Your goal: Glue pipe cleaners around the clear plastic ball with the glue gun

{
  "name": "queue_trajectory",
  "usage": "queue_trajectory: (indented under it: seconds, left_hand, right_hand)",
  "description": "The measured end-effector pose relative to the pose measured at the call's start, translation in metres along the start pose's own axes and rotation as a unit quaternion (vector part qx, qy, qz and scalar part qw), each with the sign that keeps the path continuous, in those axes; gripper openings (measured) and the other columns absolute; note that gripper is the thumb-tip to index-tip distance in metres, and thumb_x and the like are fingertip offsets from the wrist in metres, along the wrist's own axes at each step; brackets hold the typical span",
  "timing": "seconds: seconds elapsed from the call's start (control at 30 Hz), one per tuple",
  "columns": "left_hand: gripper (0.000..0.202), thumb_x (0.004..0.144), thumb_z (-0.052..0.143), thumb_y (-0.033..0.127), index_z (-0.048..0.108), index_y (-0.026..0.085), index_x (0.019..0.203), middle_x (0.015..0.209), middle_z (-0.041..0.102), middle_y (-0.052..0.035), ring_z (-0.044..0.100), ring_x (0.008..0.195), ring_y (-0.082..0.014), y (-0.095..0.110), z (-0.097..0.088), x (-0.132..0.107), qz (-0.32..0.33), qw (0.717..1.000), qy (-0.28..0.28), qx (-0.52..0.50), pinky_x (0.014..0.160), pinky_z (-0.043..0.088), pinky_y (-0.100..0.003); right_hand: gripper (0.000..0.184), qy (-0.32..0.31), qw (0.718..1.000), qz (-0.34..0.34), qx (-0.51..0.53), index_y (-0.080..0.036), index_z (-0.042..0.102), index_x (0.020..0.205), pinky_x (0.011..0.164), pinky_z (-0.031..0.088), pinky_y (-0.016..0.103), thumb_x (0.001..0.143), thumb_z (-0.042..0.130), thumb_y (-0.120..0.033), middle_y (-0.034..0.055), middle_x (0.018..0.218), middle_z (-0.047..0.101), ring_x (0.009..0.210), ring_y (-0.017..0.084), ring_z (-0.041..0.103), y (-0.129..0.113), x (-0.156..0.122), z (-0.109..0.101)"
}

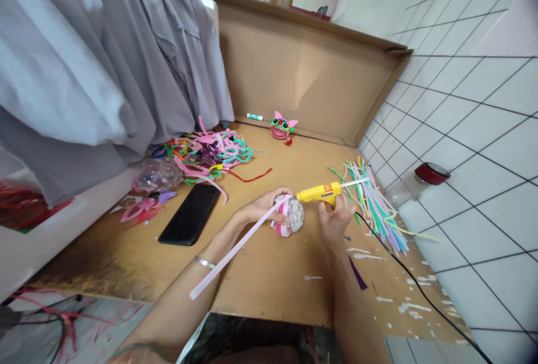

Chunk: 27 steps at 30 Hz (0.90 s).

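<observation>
My left hand is closed round a small round ball of white and pink fuzzy material, held just above the cardboard work surface. A long pale pink pipe cleaner runs from the ball down across my left forearm. My right hand grips a yellow glue gun, its nozzle touching the top of the ball. A clear glue stick pokes out of the gun's back end.
A black phone lies left of my hands. A tangle of coloured pipe cleaners lies behind it, and a bundle of straight ones to the right. A pink toy face, a marker, a red-lidded jar and hanging grey cloth surround the board.
</observation>
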<state>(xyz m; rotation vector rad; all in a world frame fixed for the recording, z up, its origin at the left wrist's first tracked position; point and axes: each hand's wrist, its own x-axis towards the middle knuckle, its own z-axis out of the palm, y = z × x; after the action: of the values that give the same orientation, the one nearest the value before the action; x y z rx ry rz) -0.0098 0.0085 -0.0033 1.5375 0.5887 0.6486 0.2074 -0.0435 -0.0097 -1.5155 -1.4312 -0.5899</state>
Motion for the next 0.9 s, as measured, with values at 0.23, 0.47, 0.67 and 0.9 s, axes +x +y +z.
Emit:
queue_trajectory:
  seconds: [0.23, 0.47, 0.67, 0.9]
  left_hand:
    - [0.073, 0.049, 0.087, 0.027, 0.051, 0.019, 0.112, 0.090, 0.058, 0.0019, 0.053, 0.074, -0.0115, -0.0002, 0.0001, 0.0011, -0.005, 1.000, 0.004, -0.010, 0.061, 0.045, -0.020]
    - [0.072, 0.050, 0.087, 0.027, 0.051, 0.018, 0.111, 0.090, 0.058, 0.0016, 0.054, 0.073, -0.0112, -0.0026, 0.0005, 0.0014, 0.002, 1.000, 0.004, -0.018, 0.059, 0.044, -0.019]
    - [0.071, 0.050, 0.087, 0.027, 0.051, 0.018, 0.111, 0.090, 0.058, 0.0016, 0.053, 0.073, -0.0111, -0.0023, 0.0007, 0.0003, 0.005, 1.000, 0.004, -0.022, 0.059, 0.043, -0.019]
    - [0.071, 0.050, 0.087, 0.027, 0.051, 0.019, 0.111, 0.092, 0.057, 0.0017, 0.052, 0.075, -0.0111, -0.0018, 0.0002, 0.0003, 0.001, 1.000, 0.001, -0.011, 0.064, 0.044, -0.021]
  right_hand:
    - [0.003, -0.008, 1.000, 0.010, 0.024, -0.023, 0.046, 0.077, 0.077, 0.035, 0.035, 0.077, 0.049, -0.023, 0.0016, 0.076, 0.052, 0.078, 0.023, 0.051, 0.0003, 0.0003, -0.0008]
    - [0.004, -0.010, 1.000, 0.000, 0.018, -0.023, 0.046, 0.077, 0.075, 0.035, 0.034, 0.077, 0.050, -0.023, 0.0013, 0.075, 0.054, 0.076, 0.022, 0.051, -0.0010, 0.0003, -0.0012]
    - [0.005, -0.021, 1.000, 0.002, 0.020, -0.023, 0.045, 0.076, 0.075, 0.035, 0.034, 0.077, 0.049, -0.025, 0.0008, 0.074, 0.052, 0.076, 0.022, 0.050, 0.0013, 0.0000, -0.0010]
    - [0.006, -0.005, 1.000, 0.004, 0.006, -0.023, 0.044, 0.074, 0.074, 0.035, 0.035, 0.078, 0.049, -0.023, 0.0013, 0.073, 0.052, 0.076, 0.022, 0.051, 0.0011, -0.0002, -0.0002]
